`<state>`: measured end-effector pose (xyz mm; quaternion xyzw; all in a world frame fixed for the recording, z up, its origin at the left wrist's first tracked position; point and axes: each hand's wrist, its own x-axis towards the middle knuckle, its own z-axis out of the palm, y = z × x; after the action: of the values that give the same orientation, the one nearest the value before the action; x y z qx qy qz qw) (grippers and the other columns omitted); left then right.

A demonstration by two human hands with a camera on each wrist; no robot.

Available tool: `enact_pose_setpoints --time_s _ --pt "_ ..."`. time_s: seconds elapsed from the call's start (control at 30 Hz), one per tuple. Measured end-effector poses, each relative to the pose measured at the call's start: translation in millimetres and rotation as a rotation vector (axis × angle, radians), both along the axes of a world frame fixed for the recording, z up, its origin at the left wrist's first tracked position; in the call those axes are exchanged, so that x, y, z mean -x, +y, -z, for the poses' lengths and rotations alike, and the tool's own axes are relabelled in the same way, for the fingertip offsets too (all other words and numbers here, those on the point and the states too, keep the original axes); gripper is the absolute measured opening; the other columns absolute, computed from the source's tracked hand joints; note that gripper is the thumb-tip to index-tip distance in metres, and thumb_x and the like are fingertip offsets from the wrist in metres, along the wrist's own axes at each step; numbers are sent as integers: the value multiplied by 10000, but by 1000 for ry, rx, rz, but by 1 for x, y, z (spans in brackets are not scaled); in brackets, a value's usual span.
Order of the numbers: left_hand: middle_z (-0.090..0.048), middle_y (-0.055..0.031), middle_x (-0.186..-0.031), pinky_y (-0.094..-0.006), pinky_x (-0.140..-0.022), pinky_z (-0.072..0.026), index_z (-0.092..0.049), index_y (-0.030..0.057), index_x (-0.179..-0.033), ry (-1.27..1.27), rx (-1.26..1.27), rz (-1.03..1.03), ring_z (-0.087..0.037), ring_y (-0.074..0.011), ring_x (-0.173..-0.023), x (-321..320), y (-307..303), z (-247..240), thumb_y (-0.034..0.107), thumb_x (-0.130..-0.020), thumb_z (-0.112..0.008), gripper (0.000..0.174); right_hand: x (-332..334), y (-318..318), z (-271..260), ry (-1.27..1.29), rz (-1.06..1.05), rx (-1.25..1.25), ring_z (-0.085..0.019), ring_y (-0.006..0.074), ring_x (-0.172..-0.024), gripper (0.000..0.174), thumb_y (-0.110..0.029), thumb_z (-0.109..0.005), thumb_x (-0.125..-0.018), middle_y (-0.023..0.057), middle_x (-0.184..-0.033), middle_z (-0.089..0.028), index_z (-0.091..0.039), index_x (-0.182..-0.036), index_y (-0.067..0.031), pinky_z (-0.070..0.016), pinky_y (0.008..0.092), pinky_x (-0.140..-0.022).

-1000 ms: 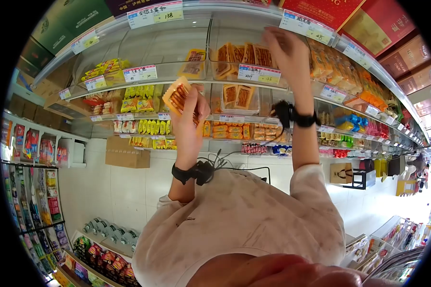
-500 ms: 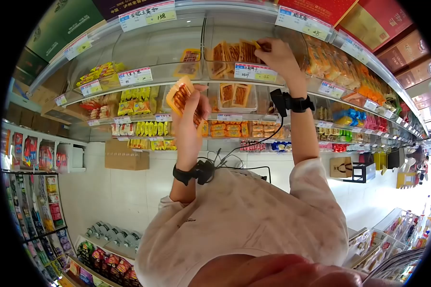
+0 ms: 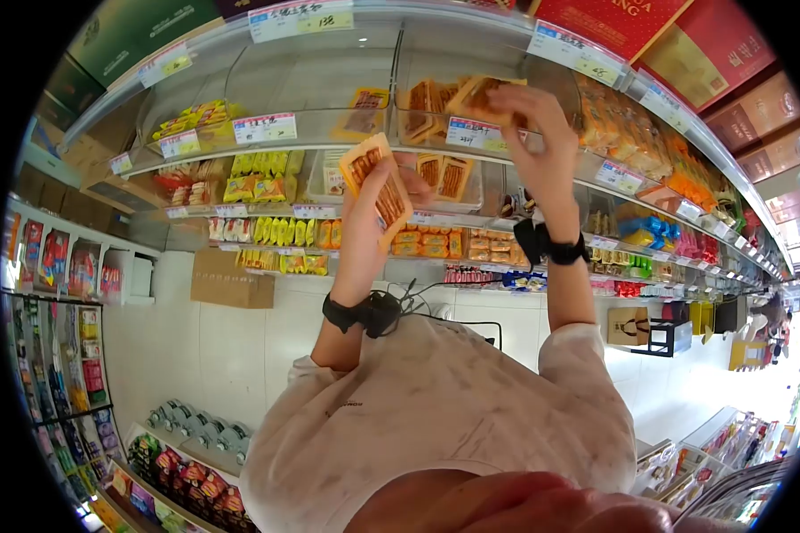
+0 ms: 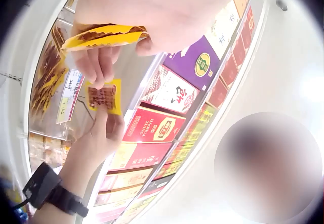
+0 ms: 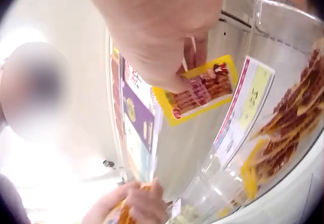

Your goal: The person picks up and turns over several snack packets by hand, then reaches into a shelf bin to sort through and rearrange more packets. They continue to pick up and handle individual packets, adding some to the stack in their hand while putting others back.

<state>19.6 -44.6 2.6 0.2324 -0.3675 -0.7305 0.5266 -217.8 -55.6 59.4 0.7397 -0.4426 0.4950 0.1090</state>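
My left hand [image 3: 364, 218] holds a flat snack packet [image 3: 380, 188] with a yellow border and reddish-brown sticks inside, in front of the shelves. Seen edge-on in the left wrist view, the packaging [image 4: 106, 37] shows more than one yellow layer under the fingers. Over the front of a clear bin, my right hand [image 3: 542, 133] pinches another packet [image 5: 202, 88] of the same kind by one edge, between thumb and fingers. Behind that packet, several similar packets [image 3: 420, 107] stand in the bin. A handwritten price tag [image 3: 482, 133] hangs on the bin's front.
Left of that bin, a single yellow packet [image 3: 364, 111] lies in the neighbouring compartment. Orange-wrapped snacks [image 3: 627, 133] fill the shelf to the right. Boxed goods [image 3: 604, 27] line the top ledge. Lower shelves carry more small packs, and a cardboard box [image 3: 231, 278] stands on the floor.
My right hand came down into the bin, took a packet and drew it up towards the bin's front. The left hand, still holding its packet, shifted slightly right and turned it.
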Motion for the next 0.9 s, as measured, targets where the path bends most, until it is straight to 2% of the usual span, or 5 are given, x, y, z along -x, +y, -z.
enact_pose_setpoints --time_s 0.23,0.6,0.7,0.8,0.9 --pt "-658 -52 -1228 -346 -898 -565 -578 25 -1265 156 -89 -32 -670 -162 -1074 -4 9 8 194 -1013 -613 305 -51 47 26 65 -280 13 -650 295 -1147 284 75 -707 -705 73 -1157 -711 -704 -956 -60 -521 416 -953" --pt "-681 -67 -1123 -289 -833 -561 -574 8 -1254 -51 87 -169 -671 -134 -992 -4 18 -5 125 -962 -700 339 -61 62 48 -74 -264 -78 -607 343 -1195 500 121 -687 -635 107 -1226 -646 -707 -1100 -63 -523 425 -956" --pt "-685 -73 -1050 -294 -813 -552 -577 -9 -1232 -40 111 -117 -668 -140 -926 -5 19 -6 187 -995 -661 320 -58 60 45 -53 -242 -7 -636 273 -1142 478 118 -703 -743 93 -1180 -664 -675 -1193 -42 -516 365 -946" --pt "-680 -77 -981 -297 -795 -539 -583 -12 -1220 13 148 -19 -658 -148 -882 -13 14 -4 271 -1025 -606 343 -66 62 57 -790 -231 -217 -634 162 -1063 350 55 -692 -896 60 -1127 -676 -623 -1236 8 -499 297 -912" --pt "-674 -66 -951 -296 -800 -530 -588 6 -1225 -115 155 -133 -654 -150 -905 -13 13 1 326 -1042 -565 369 -60 59 46 -1038 -342 -384 -601 77 -991 276 -98 -640 -1007 36 -1117 -676 -592 -1249 25 -474 244 -875"
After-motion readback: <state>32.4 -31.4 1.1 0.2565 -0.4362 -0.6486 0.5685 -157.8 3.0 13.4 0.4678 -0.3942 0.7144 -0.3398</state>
